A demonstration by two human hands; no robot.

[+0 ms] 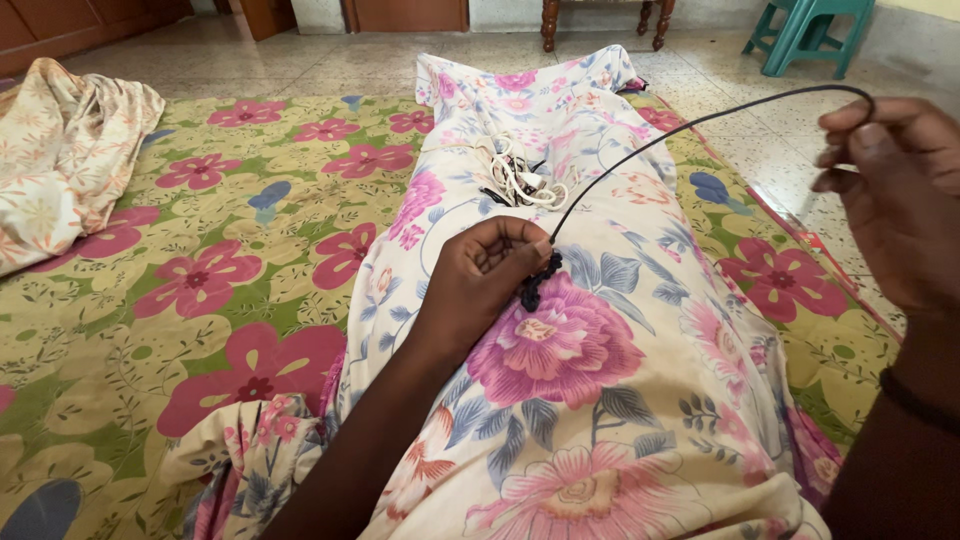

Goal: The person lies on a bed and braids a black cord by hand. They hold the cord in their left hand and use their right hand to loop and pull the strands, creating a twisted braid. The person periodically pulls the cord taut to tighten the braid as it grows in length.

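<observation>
While the left hand [487, 270] clenches a coiled bundle of black cord [620, 165], the right hand [895, 190] pinches the cord's far loop, raised above the floral cloth [600, 400]. Beyond the left hand lies a tangled white cable [520, 180]; a green flowered mat [200, 270] spreads beneath.

Black cord [640, 150]: lower end bunched inside left hand [480, 275], bundle mostly hidden by fingers; upper end lost behind right hand [895, 200] fingertips. Right hand cut by right edge; forearm runs out at bottom corner. White cable tangle [520, 180]: too small to tell plugs or ends. Cream floral cloth [60, 150] cut by left edge. Green stool [805, 35] and wooden furniture legs [550, 25] cut off at top.
</observation>
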